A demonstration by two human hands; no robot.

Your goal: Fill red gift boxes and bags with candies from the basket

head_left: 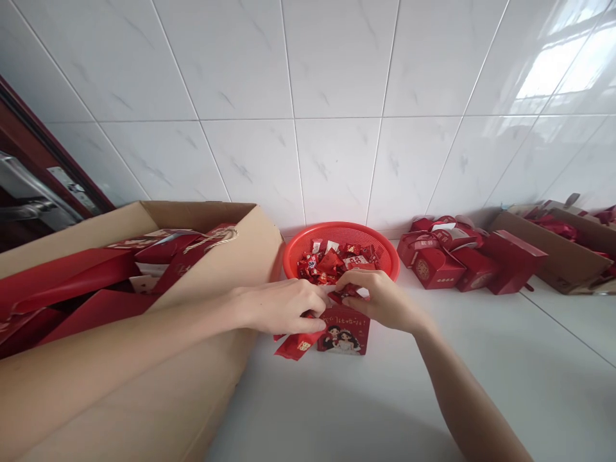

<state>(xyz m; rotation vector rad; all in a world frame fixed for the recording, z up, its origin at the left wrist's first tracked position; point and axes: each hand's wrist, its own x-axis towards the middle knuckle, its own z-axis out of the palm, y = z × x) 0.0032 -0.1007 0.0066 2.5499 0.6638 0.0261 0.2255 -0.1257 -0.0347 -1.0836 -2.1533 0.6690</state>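
Note:
A small red gift box (344, 337) printed with a cartoon couple stands upright on the white counter, in front of a red plastic basket (392, 266) of wrapped sweets (330, 263). Curled around some red candy packets (297, 345), my left hand (293, 305) is at the box's left side, its fingertips close to the top. My right hand (378, 295) reaches over the box's upper right edge with bent fingers drawn together. What those fingers pinch is hidden. The box's opening is mostly covered by both hands.
On the left, a large cardboard carton (212, 378) holds red gift bags (77, 276). Several red gift boxes (436, 266) stand by the tiled wall on the right. Beyond them is another cardboard box (553, 250) with red items inside.

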